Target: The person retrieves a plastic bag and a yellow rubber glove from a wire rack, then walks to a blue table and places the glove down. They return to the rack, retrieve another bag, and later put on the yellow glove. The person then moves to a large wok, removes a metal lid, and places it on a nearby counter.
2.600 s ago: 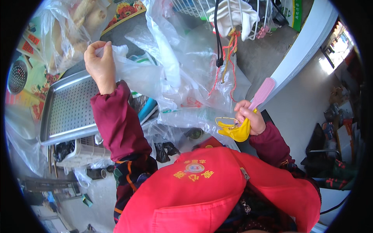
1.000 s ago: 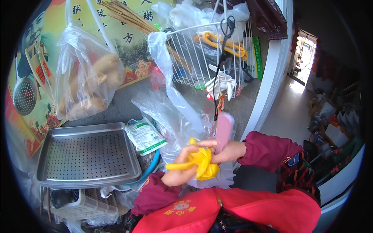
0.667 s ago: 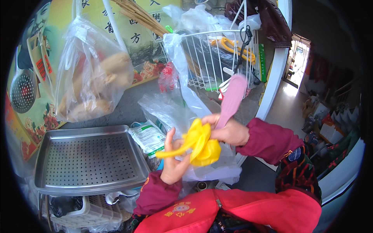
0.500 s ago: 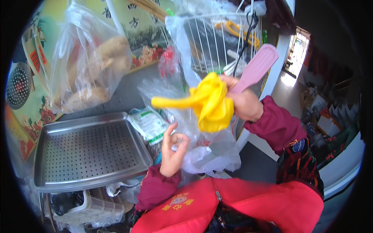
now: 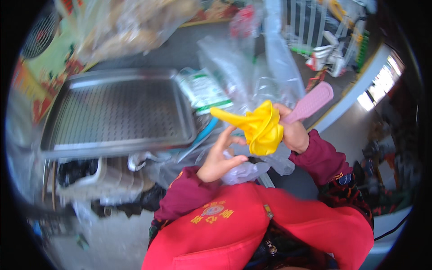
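My right hand [image 5: 293, 133] is closed around a pink flat handle [image 5: 310, 102] that sticks out to its upper right. On the left side of that fist bulges a yellow rubbery piece [image 5: 263, 128] with twisted folds and a long narrow tail pointing left. Whether the handle and the yellow piece are joined is hidden by my fingers. My left hand [image 5: 220, 157] is just below the yellow tail, fingers curved and apart, with nothing in it.
A perforated metal tray [image 5: 121, 117] stands at the left, above a white plastic basket [image 5: 105, 177]. Beside the tray lies a white and green packet [image 5: 204, 90]. A clear bag [image 5: 130, 29] hangs at upper left; a white wire basket [image 5: 306, 27] is at upper right.
The view has tipped down, so the tray and hanging bag sit higher. My right hand has lowered the yellow piece, and my left hand has come close to it with its fingers spread wider.
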